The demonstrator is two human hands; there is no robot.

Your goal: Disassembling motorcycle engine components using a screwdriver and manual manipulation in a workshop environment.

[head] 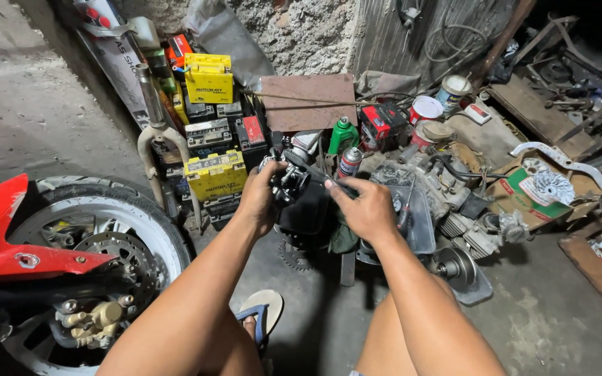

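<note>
Motorcycle front wheel (116, 230) with red fender (8, 240) stands at near left. Engine block (454, 209) lies right of centre on the concrete floor (559, 313). Stacked yellow and black batteries (214, 150) sit far left against the wall. At centre, left hand (260, 197) and right hand (367, 209) both grip a black mechanical part (301, 191), fingers closed narrowly around it.

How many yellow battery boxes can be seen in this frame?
2. One yellow battery box sits on top of the stack by the wall; the other yellow battery box is lower in the same stack, left of the left hand. Others may be hidden behind the clutter.
</note>
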